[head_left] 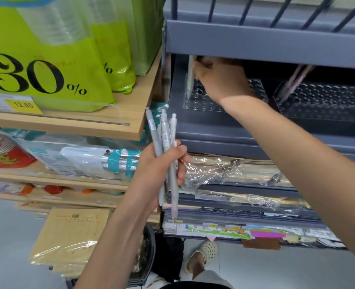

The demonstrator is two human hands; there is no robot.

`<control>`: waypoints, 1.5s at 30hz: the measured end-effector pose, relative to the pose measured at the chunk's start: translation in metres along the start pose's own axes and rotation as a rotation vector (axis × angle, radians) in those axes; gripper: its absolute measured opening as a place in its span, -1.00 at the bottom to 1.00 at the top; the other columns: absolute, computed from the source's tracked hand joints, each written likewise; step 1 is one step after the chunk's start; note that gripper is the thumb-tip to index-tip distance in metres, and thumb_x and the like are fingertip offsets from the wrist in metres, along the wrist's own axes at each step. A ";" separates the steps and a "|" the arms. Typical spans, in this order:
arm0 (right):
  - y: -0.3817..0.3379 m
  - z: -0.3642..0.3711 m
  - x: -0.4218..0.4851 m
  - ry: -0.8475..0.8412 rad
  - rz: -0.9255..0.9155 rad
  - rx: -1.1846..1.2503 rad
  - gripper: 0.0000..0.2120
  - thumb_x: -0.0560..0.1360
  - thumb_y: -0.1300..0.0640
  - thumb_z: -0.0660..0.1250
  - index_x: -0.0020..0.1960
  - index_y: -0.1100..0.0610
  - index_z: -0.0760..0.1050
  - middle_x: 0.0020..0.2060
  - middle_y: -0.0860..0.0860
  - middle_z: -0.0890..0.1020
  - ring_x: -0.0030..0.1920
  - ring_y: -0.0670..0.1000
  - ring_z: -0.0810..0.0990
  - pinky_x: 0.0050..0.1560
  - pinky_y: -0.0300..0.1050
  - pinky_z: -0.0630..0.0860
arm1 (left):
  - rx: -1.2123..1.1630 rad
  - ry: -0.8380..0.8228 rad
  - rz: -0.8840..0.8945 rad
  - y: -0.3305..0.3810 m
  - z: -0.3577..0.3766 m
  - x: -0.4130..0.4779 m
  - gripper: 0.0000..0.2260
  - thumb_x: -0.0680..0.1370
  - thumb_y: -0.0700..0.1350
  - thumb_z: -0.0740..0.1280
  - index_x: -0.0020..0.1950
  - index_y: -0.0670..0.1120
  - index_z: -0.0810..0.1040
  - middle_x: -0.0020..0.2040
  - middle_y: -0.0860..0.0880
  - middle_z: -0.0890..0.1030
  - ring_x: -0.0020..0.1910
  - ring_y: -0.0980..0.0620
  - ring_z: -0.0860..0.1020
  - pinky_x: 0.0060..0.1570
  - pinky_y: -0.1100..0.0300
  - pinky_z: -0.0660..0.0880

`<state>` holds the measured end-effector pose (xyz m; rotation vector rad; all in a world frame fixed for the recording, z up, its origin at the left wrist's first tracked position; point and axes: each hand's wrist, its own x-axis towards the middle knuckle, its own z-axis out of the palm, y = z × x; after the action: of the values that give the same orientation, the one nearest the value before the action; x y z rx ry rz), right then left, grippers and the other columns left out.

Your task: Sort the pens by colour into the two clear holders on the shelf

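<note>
My left hand [162, 165] grips a bunch of several pens [163, 138], mostly grey with one pale pink, held upright in front of the shelf unit. My right hand [218, 80] reaches into the grey shelf and pinches a grey pen [190, 76], which stands upright at the back left corner of the left clear holder [201, 103]. The right clear holder [322, 101] sits beside it on the same shelf, with a few pink pens [293, 84] leaning in its left corner.
The grey shelf above [255, 42] overhangs the holders and leaves little headroom. Green packs with a 30% sign [47, 59] fill the wooden shelf to the left. Wrapped paper goods [235, 174] lie on the lower shelves. A sandalled foot [203, 255] stands on the floor.
</note>
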<state>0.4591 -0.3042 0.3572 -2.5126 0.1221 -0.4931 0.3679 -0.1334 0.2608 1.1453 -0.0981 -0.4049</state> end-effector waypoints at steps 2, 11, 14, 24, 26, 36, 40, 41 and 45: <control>0.004 0.002 0.002 -0.004 0.023 -0.009 -0.65 0.61 -0.07 0.18 -0.02 0.15 0.62 -0.06 0.07 0.68 -0.04 0.09 0.61 -0.10 -0.22 0.32 | -0.005 0.000 -0.001 0.001 -0.001 0.000 -0.81 0.46 -0.15 0.44 -0.03 -0.14 0.48 -0.29 -0.10 0.61 -0.51 0.01 0.44 -0.53 0.22 0.40; 0.009 -0.011 -0.012 0.105 0.050 0.169 -0.76 0.53 -0.02 0.32 -0.27 0.06 0.51 -0.35 -0.03 0.62 -0.32 -0.10 0.51 -0.19 -0.23 0.34 | 0.009 -0.014 0.019 -0.001 0.001 -0.004 -0.86 0.47 -0.16 0.44 -0.08 -0.11 0.49 -0.32 -0.07 0.54 -0.54 0.01 0.41 -0.55 0.22 0.39; 0.006 -0.021 -0.043 -0.198 0.040 0.457 -0.81 0.49 0.00 0.41 -0.23 0.07 0.56 -0.39 -0.02 0.66 -0.50 -0.14 0.44 -0.45 -0.28 0.39 | 0.024 -0.033 0.024 -0.003 0.003 -0.006 -0.84 0.48 -0.17 0.43 -0.05 -0.12 0.47 -0.33 -0.05 0.54 -0.55 0.01 0.42 -0.56 0.23 0.40; 0.023 -0.024 -0.078 -0.580 0.092 0.543 -0.88 0.50 0.10 0.44 -0.10 0.16 0.66 -0.21 0.10 0.72 -0.44 -0.08 0.50 -0.52 -0.23 0.36 | 0.029 -0.088 0.006 -0.007 0.023 -0.011 -0.75 0.46 -0.20 0.43 0.05 -0.16 0.43 -0.34 -0.09 0.54 -0.54 -0.02 0.42 -0.55 0.21 0.40; 0.025 -0.025 -0.078 -0.552 0.113 0.586 -0.89 0.52 0.14 0.42 -0.08 0.18 0.65 -0.21 0.12 0.71 -0.41 -0.07 0.54 -0.48 -0.22 0.41 | 0.011 -0.105 0.011 -0.006 0.026 -0.010 -0.75 0.48 -0.20 0.43 0.08 -0.17 0.44 -0.33 -0.09 0.55 -0.53 -0.01 0.43 -0.54 0.19 0.41; 0.024 -0.030 -0.072 -0.151 0.232 0.817 -0.88 0.61 0.25 0.23 0.01 0.21 0.54 -0.22 0.11 0.61 -0.44 -0.01 0.52 -0.49 -0.17 0.45 | 0.023 -0.118 -0.062 -0.012 0.029 -0.010 -0.75 0.49 -0.19 0.36 0.15 -0.15 0.47 -0.34 -0.05 0.52 -0.55 0.00 0.40 -0.55 0.23 0.37; 0.025 -0.029 -0.073 -0.171 0.227 0.858 -0.88 0.63 0.17 0.22 0.07 0.18 0.52 -0.13 0.17 0.62 -0.43 0.02 0.55 -0.49 -0.14 0.49 | 0.012 -0.068 -0.073 -0.017 0.030 -0.010 -0.74 0.49 -0.17 0.31 0.17 -0.18 0.46 -0.34 -0.07 0.53 -0.56 0.00 0.38 -0.56 0.22 0.35; 0.025 -0.026 -0.075 -0.191 0.221 0.862 -0.89 0.62 0.16 0.24 0.07 0.16 0.51 -0.14 0.16 0.63 -0.42 0.03 0.56 -0.48 -0.13 0.50 | 0.015 -0.059 -0.066 -0.017 0.030 -0.010 -0.74 0.50 -0.18 0.30 0.17 -0.18 0.46 -0.34 -0.08 0.53 -0.55 -0.01 0.38 -0.56 0.22 0.34; 0.024 -0.019 -0.079 -0.221 0.180 0.834 -0.95 0.53 0.22 0.39 -0.03 0.15 0.54 -0.24 0.12 0.63 -0.37 0.01 0.58 -0.35 -0.12 0.59 | 0.020 -0.036 -0.019 -0.014 0.029 -0.010 -0.83 0.60 -0.26 0.24 0.19 -0.21 0.45 -0.35 -0.09 0.53 -0.55 0.00 0.38 -0.56 0.23 0.34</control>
<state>0.3794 -0.3192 0.3331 -1.6992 0.0409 -0.1357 0.3471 -0.1594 0.2619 1.1597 -0.1225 -0.4423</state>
